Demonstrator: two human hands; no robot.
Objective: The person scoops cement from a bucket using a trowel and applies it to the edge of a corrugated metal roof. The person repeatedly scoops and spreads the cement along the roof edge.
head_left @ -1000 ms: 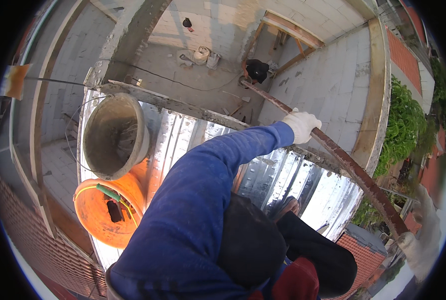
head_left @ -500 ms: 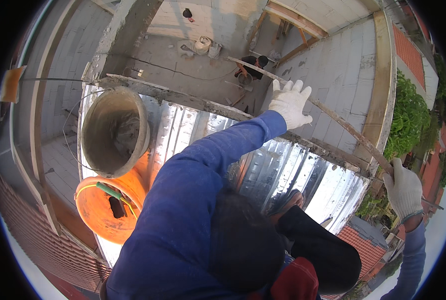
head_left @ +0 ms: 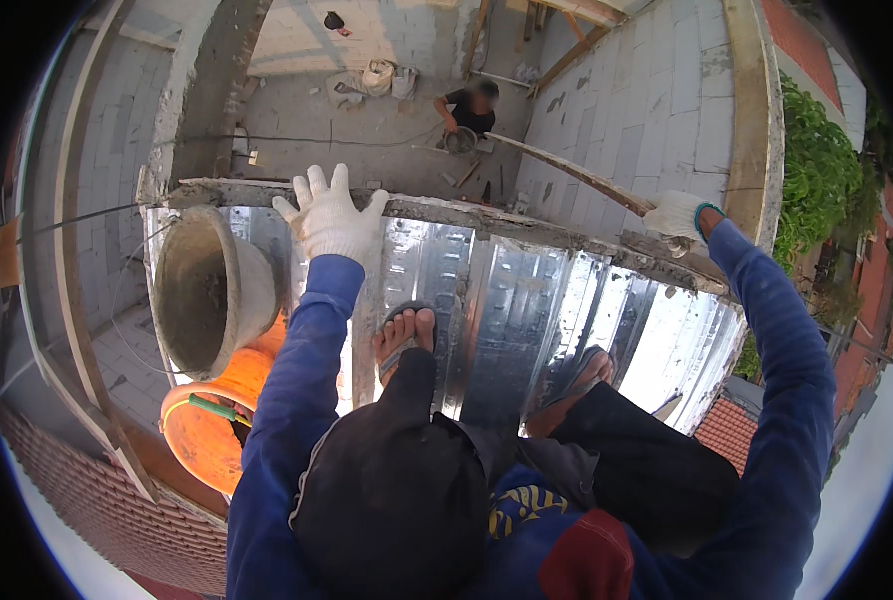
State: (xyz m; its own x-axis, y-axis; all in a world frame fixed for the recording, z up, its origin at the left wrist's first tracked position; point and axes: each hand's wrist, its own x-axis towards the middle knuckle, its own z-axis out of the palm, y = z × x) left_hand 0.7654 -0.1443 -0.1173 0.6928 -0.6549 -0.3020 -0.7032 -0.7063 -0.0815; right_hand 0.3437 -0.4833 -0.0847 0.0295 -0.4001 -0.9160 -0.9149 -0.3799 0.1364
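Observation:
My left hand (head_left: 334, 215), in a white knit glove, is spread with fingers apart over the near concrete ledge (head_left: 437, 210); whether it presses on the ledge I cannot tell. My right hand (head_left: 675, 216), gloved too, is closed round the near end of a long wooden pole (head_left: 572, 175). The pole slopes away into the room below, its far end close to a person (head_left: 474, 108) crouching there beside a dark bucket (head_left: 461, 140). My sandalled feet stand on a shiny corrugated metal sheet (head_left: 512, 330).
Left of my arm, a cement-smeared grey bucket (head_left: 252, 290) lies tipped near an orange bucket (head_left: 207, 440) with a green-gripped handle. Beyond the ledge the floor drops away. Block walls (head_left: 637, 110) surround the room, where pale sacks (head_left: 379, 77) stand. Wooden beams (head_left: 752, 130) edge the right side.
My left hand has swung left from above the pole to the ledge. My right hand has come forward and inward, with the pole reaching deeper into the room. The person below has raised their head.

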